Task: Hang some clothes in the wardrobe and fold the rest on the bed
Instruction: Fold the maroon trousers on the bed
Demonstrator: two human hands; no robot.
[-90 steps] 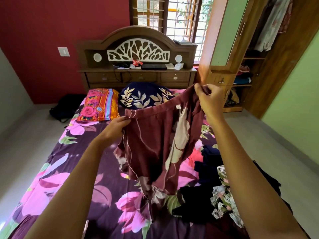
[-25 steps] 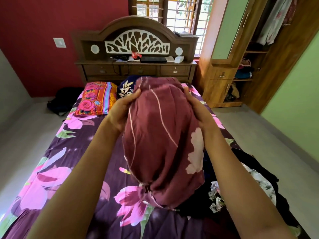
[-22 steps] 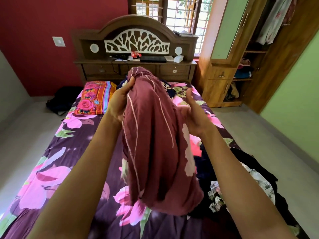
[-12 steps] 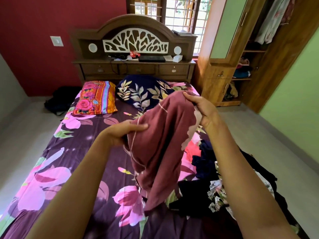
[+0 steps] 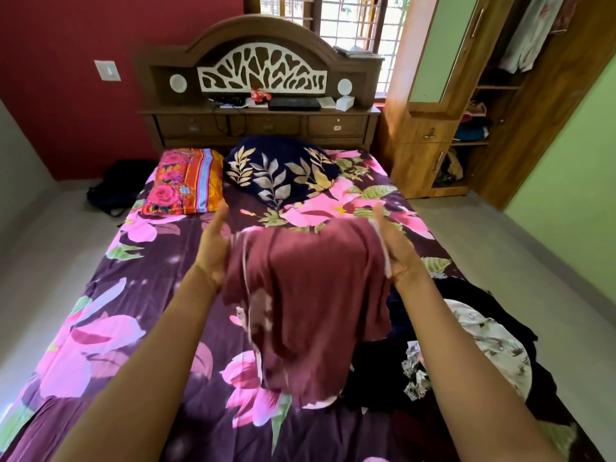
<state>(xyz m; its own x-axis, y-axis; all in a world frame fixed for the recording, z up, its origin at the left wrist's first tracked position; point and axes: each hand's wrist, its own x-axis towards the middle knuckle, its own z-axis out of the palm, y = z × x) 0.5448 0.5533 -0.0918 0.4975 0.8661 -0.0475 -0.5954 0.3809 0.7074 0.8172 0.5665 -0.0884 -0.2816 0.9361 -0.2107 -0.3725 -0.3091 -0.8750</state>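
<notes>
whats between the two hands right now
The maroon garment hangs between the left hand and right hand, above the bed; the head view shows it.

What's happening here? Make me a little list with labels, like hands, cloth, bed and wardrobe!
left hand: fingers straight, against the cloth's left edge
right hand: fingers straight, against its right edge
cloth: maroon garment, up between both hands above the bed
pile: dark and floral clothes, right side of bed
wardrobe: door open, hanging clothes inside
</notes>
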